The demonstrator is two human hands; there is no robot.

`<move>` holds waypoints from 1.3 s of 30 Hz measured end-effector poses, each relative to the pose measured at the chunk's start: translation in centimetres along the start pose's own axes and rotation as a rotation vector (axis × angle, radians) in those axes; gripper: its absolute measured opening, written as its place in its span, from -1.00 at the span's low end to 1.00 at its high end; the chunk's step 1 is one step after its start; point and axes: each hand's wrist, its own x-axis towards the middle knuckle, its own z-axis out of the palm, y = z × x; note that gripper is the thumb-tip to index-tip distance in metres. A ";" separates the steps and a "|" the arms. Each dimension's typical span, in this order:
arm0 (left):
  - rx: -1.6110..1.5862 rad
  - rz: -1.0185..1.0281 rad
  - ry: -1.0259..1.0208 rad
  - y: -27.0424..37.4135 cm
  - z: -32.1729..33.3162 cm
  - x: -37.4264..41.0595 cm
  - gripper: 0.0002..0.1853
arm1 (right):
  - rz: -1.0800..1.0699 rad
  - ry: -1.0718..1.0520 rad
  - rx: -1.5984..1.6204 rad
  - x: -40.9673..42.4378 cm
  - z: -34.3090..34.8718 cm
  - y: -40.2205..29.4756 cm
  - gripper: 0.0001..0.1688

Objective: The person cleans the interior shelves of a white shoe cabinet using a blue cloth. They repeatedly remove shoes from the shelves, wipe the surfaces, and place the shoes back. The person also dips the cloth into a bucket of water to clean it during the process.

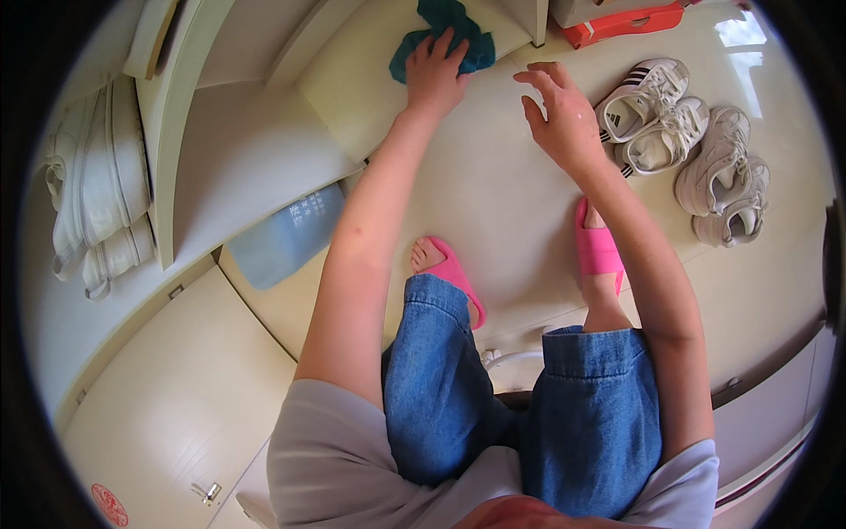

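Observation:
My left hand lies spread on a crumpled teal cloth, pressing it on the pale bottom board of a cabinet. The fingertips rest on top of the cloth, and part of it is hidden under the hand. To the right, my right hand hangs over the tiled floor with its fingers apart and slightly curled, holding nothing. It is close to a pair of white sneakers with black stripes.
A second pair of sneakers stands farther right. Behind is a red shoebox. White shoes sit on a left shelf, above an open cabinet door. A blue-grey packet lies under the shelf edge. Pink slippers are on my feet.

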 end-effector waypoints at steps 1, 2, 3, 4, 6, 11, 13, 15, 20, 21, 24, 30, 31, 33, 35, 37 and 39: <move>0.022 -0.035 -0.031 -0.7 0.0 -0.5 -0.47 | 0.008 -0.016 -0.021 -0.2 0.2 0.0 -0.71; 0.044 -0.069 -0.062 -1.6 -0.2 -1.1 -0.47 | -0.001 -0.024 -0.034 -0.3 0.5 0.1 -0.71; 0.068 -0.107 -0.097 -2.6 -0.5 -2.0 -0.48 | -0.011 -0.035 -0.044 -0.6 0.6 0.1 -0.72; 0.114 -0.173 -0.104 -4.4 -0.6 -3.0 -0.48 | -0.026 -0.048 -0.051 -0.8 0.8 0.1 -0.72; 0.222 -0.346 -0.141 -8.6 -0.9 -5.2 -0.46 | -0.021 -0.092 -0.062 -0.9 1.0 0.0 -0.73; 0.292 -0.639 -0.231 -13.9 -1.9 -10.6 -0.50 | -0.005 -0.177 -0.066 -1.7 2.1 0.1 -0.75; 0.285 -0.657 -0.297 -10.3 -2.8 -10.8 -0.58 | -0.025 -0.187 -0.070 -2.1 2.6 0.3 -0.76; 0.285 -0.597 -0.282 -8.5 -3.2 -13.0 -0.62 | -0.044 -0.221 -0.075 -2.4 3.1 -0.1 -0.77; 0.033 -0.514 -0.335 -4.1 -5.8 -17.9 -0.49 | -0.054 -0.296 -0.068 -3.4 3.6 -1.0 -0.78; -0.065 -0.530 -0.349 -3.6 -6.0 -19.0 -0.49 | -0.048 -0.314 -0.071 -3.6 3.8 -1.1 -0.78; -0.156 -0.537 -0.076 -3.2 -5.5 -19.4 -0.48 | -0.091 -0.313 -0.064 -4.1 4.6 -0.7 -0.78; -0.090 -0.561 0.055 -2.5 -2.7 -15.2 -0.38 | -0.089 -0.379 -0.094 -4.9 5.1 -1.3 -0.79; -0.088 -0.497 0.058 -1.8 -2.2 -14.4 -0.37 | -0.087 -0.392 -0.095 -5.0 5.2 -1.4 -0.79; -0.091 -0.351 0.069 0.2 -1.0 -12.2 -0.35 | -0.107 -0.384 -0.092 -5.0 5.7 -1.4 -0.78; -0.208 -0.196 0.026 2.3 -1.0 -10.1 -0.37 | -0.123 -0.371 -0.086 -5.1 5.9 -1.5 -0.78; -0.292 -0.165 -0.074 3.0 -1.9 -9.6 -0.38 | -0.154 -0.362 -0.073 -5.0 5.7 -1.8 -0.77; -0.272 -0.150 -0.072 3.0 -3.6 -9.5 -0.39 | -0.163 -0.358 -0.058 -5.3 5.8 -1.4 -0.77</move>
